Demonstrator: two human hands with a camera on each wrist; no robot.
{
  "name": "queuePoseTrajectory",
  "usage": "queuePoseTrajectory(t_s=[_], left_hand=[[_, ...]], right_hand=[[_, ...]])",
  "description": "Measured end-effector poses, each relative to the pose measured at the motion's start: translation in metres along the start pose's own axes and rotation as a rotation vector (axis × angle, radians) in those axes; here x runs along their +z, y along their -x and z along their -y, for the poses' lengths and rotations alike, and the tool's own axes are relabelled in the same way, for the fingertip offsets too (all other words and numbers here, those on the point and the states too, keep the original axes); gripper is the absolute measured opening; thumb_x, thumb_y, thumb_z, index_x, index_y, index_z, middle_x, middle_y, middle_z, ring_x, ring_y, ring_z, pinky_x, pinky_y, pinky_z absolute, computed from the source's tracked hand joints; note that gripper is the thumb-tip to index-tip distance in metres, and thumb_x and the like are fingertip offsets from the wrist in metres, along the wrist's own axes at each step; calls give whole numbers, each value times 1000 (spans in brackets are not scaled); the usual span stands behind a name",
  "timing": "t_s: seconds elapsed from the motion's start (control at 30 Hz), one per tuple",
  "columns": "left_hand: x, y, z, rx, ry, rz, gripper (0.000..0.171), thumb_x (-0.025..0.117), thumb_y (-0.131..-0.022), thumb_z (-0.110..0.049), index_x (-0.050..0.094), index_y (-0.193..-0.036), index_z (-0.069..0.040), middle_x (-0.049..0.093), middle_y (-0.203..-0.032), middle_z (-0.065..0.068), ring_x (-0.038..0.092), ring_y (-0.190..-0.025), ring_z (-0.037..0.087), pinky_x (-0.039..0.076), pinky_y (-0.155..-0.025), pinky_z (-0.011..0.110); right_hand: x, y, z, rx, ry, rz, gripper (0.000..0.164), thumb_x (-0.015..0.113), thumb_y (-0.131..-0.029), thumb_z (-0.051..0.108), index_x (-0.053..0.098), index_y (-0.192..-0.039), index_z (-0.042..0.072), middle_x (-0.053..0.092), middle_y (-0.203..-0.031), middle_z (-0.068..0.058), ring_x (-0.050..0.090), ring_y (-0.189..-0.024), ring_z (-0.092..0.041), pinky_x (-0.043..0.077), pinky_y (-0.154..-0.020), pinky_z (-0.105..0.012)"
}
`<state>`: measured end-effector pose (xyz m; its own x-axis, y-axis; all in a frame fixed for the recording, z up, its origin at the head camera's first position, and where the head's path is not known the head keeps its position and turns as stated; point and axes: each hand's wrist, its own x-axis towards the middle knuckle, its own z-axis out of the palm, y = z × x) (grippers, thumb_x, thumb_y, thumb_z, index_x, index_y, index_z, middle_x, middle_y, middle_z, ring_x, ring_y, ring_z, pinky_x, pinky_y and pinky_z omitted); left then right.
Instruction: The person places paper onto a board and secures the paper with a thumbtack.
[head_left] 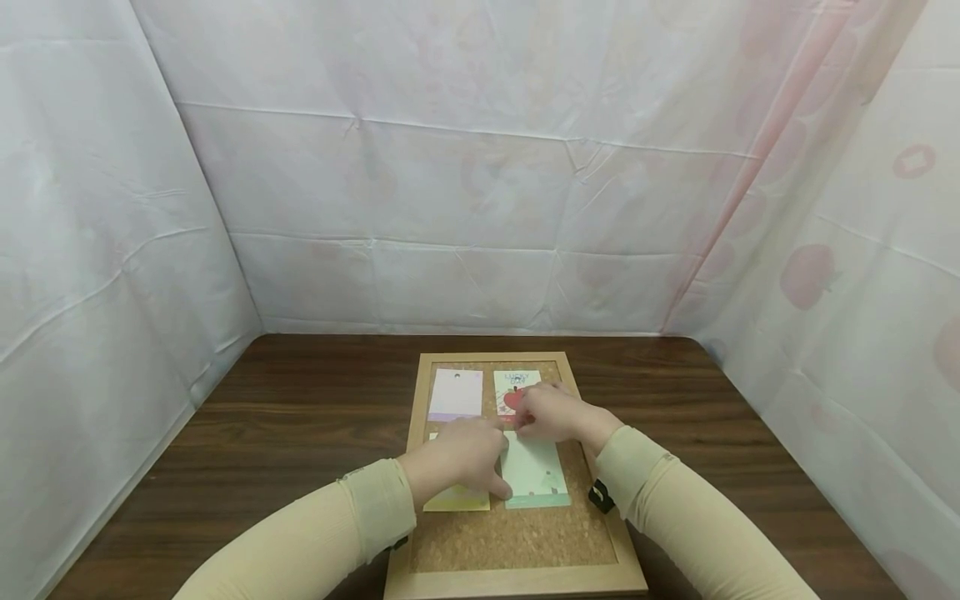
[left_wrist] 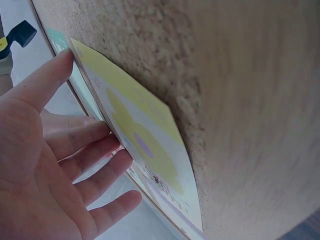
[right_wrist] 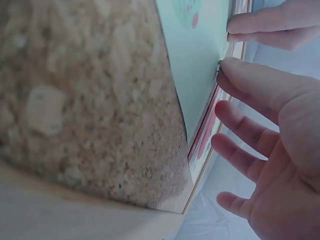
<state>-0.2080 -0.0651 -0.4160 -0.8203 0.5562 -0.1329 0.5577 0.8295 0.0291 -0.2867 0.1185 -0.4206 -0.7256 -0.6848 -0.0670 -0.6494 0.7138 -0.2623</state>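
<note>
A pale green note card (head_left: pixel 534 467) lies on the framed cork board (head_left: pixel 525 542). My left hand (head_left: pixel 465 454) reaches over the yellow card (left_wrist: pixel 142 132), its thumb at the green card's lower left corner and its fingertips near the upper left. At the green card's top edge, my right hand (head_left: pixel 551 410) presses with the thumb, and a small shiny pin head (right_wrist: pixel 219 65) shows at the thumb tip. The other right fingers (right_wrist: pixel 245 127) spread out over the red apple card (head_left: pixel 517 393). Part of the yellow card is hidden under the left hand.
A white and purple card (head_left: pixel 456 393) is on the board's upper left, with a dark pin dot near its top. The board rests on a dark wood table (head_left: pixel 315 400). White printed cloth (head_left: pixel 450 183) hangs behind and at both sides.
</note>
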Motion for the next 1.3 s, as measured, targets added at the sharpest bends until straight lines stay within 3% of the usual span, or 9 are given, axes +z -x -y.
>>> queuePoseTrajectory(t_s=[0.27,0.47,0.6,0.73,0.9,1.3], left_hand=[[1,0,1,5,4,-9,42,84,-73,-60,65,-73,-23,61,-98,-8,51,-74,10,46,-62,28],[1,0,1,8,0,-9,42,83,-73,-60,65,-72,-23,64,-105,-6,52,-75,9,47,-63,28],[-1,1,0,6,10,-2,41,83,-74,-60,65,-72,-23,65,-106,-6,52,-76,9,48,-65,29],[-2,0,0,9,14,2,41,83,-74,-59,66,-74,-23,64,-103,-6,52,-75,10,48,-65,29],[-1,0,1,11,10,3,41,83,-74,-60,67,-76,-22,66,-108,-5,53,-75,9,49,-66,29],[0,-1,1,12,10,5,41,82,-75,-60,66,-74,-23,66,-111,-5,53,-76,9,48,-65,28]], right_hand=[[-3,2,-4,-46,-11,11,11,76,-92,17,78,-85,25,62,-85,19,57,-90,-8,32,-105,-64],[-6,5,-16,-170,-79,20,9,73,-94,12,77,-89,17,61,-85,13,53,-82,-10,47,-85,-40],[-10,9,-25,-216,-121,42,10,72,-94,9,75,-86,15,57,-83,10,50,-82,-13,45,-74,-30],[-13,12,-30,-231,-150,89,15,73,-93,8,73,-81,16,53,-80,8,48,-83,-14,41,-73,-31],[-11,14,-30,-272,-154,109,10,75,-92,9,77,-85,16,57,-86,7,49,-83,-11,44,-72,-29],[-7,11,-24,-171,-58,131,9,79,-91,21,77,-84,27,57,-103,11,48,-102,-16,39,-91,-45]])
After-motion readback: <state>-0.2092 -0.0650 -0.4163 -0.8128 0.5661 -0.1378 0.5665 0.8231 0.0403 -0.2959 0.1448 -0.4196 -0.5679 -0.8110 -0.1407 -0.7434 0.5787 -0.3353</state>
